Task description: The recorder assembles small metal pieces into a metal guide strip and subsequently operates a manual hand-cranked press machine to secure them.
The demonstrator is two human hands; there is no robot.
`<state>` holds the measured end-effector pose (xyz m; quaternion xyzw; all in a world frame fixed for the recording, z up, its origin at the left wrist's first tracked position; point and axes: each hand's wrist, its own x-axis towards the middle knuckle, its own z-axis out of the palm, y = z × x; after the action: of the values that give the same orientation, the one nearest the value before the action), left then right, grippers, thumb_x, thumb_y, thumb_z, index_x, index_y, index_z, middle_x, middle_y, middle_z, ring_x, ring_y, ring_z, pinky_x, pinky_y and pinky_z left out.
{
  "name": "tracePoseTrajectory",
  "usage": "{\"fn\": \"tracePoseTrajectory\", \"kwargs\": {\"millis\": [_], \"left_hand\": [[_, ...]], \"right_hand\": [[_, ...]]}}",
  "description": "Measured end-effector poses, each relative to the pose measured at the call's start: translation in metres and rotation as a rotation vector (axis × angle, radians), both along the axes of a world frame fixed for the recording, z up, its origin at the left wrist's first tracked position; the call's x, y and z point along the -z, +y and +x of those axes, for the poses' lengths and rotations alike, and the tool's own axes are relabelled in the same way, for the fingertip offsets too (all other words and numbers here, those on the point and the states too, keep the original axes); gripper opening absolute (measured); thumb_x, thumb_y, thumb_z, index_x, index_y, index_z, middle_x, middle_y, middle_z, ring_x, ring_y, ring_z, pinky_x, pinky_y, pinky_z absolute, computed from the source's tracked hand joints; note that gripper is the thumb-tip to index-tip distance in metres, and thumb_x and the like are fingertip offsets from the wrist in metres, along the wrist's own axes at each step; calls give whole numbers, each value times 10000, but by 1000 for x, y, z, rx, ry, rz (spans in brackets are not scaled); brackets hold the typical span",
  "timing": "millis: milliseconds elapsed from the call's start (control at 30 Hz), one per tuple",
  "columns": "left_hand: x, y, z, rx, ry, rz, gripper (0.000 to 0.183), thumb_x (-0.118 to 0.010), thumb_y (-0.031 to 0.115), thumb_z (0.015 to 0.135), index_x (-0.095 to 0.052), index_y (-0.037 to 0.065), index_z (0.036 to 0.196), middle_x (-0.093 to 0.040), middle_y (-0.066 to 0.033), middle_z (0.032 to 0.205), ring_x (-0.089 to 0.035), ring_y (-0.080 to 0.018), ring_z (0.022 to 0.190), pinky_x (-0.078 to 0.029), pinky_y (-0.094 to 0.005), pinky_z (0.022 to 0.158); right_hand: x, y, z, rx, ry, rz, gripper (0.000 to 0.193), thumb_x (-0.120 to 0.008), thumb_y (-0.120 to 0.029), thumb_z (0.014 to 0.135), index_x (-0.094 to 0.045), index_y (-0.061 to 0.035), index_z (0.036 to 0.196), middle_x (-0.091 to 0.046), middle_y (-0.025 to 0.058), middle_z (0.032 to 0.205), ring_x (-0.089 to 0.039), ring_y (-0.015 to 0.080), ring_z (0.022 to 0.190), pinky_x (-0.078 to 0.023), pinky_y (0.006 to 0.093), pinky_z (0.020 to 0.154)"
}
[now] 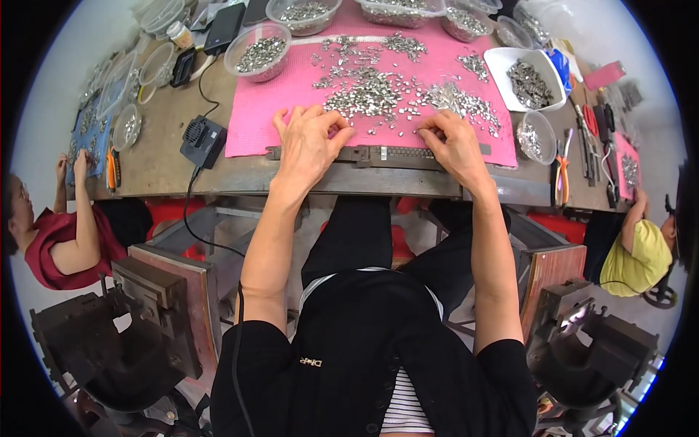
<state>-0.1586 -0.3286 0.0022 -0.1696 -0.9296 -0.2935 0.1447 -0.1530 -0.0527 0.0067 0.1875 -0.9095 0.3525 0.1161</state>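
Note:
My left hand (307, 142) is closed in a pinch of thumb and forefinger at the near edge of the pink mat (269, 109). My right hand (457, 149) pinches in the same way farther right. Anything between either set of fingertips is too small to make out. Below and between the hands, a long dark metal bar (360, 154) with a row of small slots or pieces lies along the table's front edge. Its right part is partly covered by my right hand. Just beyond my fingertips, many small shiny metal pieces (364, 95) are spread in a loose pile.
Round plastic tubs (258, 76) of metal pieces line the mat's far side. A white tray (491, 62) stands at right, near orange-handled pliers (561, 191). A black corded box (202, 140) sits left. Two people, one in a red sleeve (76, 251), work at either side.

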Motion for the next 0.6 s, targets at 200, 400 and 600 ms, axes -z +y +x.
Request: {"fn": "tracePoseTrajectory", "kwargs": {"millis": [200,400,600], "left_hand": [[0,-8,0,34,-79,55,140,-755,252,867,-762,114,851,-633,-35,847,-570,-248,915,-300,-484,1005],[2,-13,-5,107,-94,20,111,-723,216,906,-743,107,918,-661,-1,890,-562,-206,908,-304,-416,1027],[3,-14,-5,112,-103,23,84,-696,183,922,-724,104,929,-663,-3,906,-565,-212,924,-294,-431,1046]], "right_hand": [[-8,-8,3,45,-59,-69,99,-741,-44,845,-715,1,929,-634,134,836,-634,308,822,-508,403,747],[4,-7,-3,-15,113,121,115,-750,-70,844,-688,-6,916,-611,133,851,-596,323,881,-479,434,790],[-9,-11,18,65,-63,-162,81,-700,-24,888,-655,5,949,-658,152,848,-648,320,809,-512,413,736]]}}
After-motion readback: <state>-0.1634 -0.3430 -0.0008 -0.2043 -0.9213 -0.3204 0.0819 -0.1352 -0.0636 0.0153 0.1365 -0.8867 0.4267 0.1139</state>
